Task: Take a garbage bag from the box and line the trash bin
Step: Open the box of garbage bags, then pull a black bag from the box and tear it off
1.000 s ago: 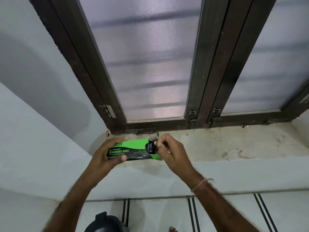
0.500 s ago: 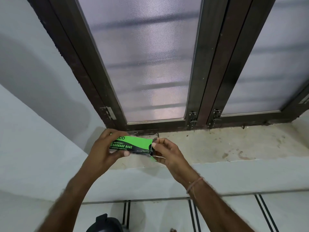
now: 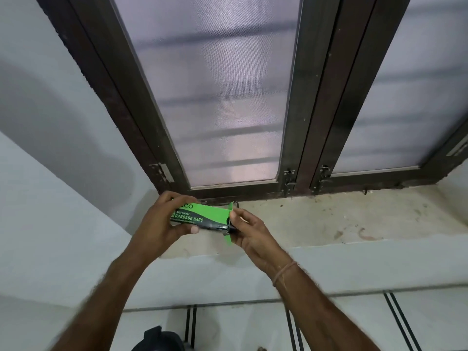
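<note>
A green and black box of garbage bags (image 3: 202,217) is held level over the window sill. My left hand (image 3: 162,224) grips its left end, thumb underneath and fingers over the top. My right hand (image 3: 249,233) is at the box's open right end, where green flaps stick out above and below; its fingertips pinch something dark at the opening, and I cannot tell if that is a bag. A black object (image 3: 158,340), possibly the trash bin, shows at the bottom edge, mostly cut off.
A stained concrete window sill (image 3: 329,219) runs below a dark-framed window (image 3: 311,122) with frosted panes. White walls stand at left. The tiled floor (image 3: 240,325) with dark stripe lines lies below.
The box has shifted slightly up and toward the window and tilted. My right hand has moved from the end flap to pinching at the open end.
</note>
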